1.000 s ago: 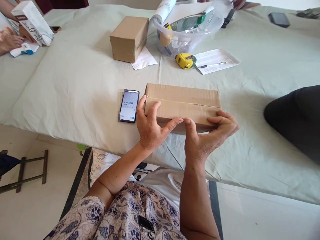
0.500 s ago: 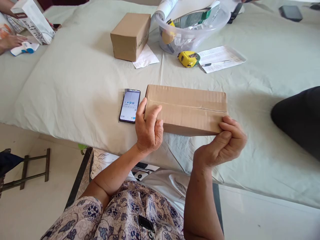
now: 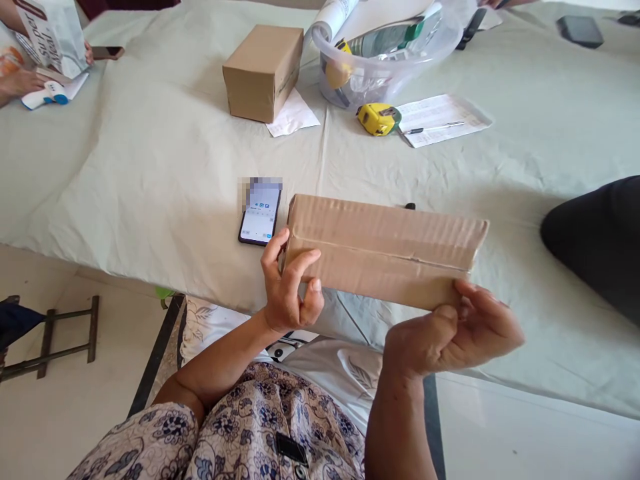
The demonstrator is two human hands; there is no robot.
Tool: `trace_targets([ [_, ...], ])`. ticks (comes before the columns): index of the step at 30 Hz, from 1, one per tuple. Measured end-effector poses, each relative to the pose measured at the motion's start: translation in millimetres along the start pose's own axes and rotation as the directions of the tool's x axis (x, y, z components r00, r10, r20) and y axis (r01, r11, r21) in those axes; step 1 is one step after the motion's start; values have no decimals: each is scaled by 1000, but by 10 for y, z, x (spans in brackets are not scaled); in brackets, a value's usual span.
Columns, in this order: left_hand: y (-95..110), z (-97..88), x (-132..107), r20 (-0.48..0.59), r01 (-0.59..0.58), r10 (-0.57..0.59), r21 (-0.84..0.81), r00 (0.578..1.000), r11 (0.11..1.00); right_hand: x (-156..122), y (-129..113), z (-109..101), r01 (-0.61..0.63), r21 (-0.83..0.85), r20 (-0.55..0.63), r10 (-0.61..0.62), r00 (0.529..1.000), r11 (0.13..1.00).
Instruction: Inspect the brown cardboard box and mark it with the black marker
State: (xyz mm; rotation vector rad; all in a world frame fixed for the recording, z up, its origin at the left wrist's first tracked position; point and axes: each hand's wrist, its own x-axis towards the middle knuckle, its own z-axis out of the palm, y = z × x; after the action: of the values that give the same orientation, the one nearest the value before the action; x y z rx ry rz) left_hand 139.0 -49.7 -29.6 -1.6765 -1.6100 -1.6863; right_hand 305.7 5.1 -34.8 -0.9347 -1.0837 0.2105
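Note:
A brown cardboard box [image 3: 385,247] is held between my two hands, tilted, near the front edge of the cloth-covered table. My left hand [image 3: 293,290] grips its left end, with fingers along the side and over the face that shows. Around the lower right corner my right hand [image 3: 460,327] is closed, thumb below and fingers at the edge. A lit smartphone [image 3: 259,217] lies just left of the box. Behind the box's far edge a small black object [image 3: 410,206] peeks out, too little of it showing to name.
Farther back are a second cardboard box [image 3: 253,80], a clear plastic basin [image 3: 387,73] with a bottle, a yellow tape measure [image 3: 377,119], and a pen [image 3: 435,128] on paper. Another person's hand [image 3: 23,85] is at far left. A black rounded object [image 3: 595,240] stands at right.
Both hands have drawn the box toward my body and tilted it, its right end swinging outward. The small black object has come into sight behind it. At far left, the other person's white bag has shifted.

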Motion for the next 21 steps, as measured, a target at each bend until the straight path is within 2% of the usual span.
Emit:
trace_targets([
  [5, 65, -229, -94, -36, 153, -157, -112, 987, 982, 1, -75, -180, -27, -9, 6, 28, 1000, 1000],
  [9, 57, -370, -53, -36, 281, -293, -198, 955, 939, 47, -142, -298, -127, -64, 140, 134, 981, 990],
  [14, 54, -466, 95, 107, 263, -250, -143, 962, 954, 58, -158, -425, -154, -233, 250, 212, 945, 960],
  [21, 128, -385, 125, 93, 265, -259, -60, 961, 962, 44, -222, -344, -192, -267, 224, 254, 941, 944],
])
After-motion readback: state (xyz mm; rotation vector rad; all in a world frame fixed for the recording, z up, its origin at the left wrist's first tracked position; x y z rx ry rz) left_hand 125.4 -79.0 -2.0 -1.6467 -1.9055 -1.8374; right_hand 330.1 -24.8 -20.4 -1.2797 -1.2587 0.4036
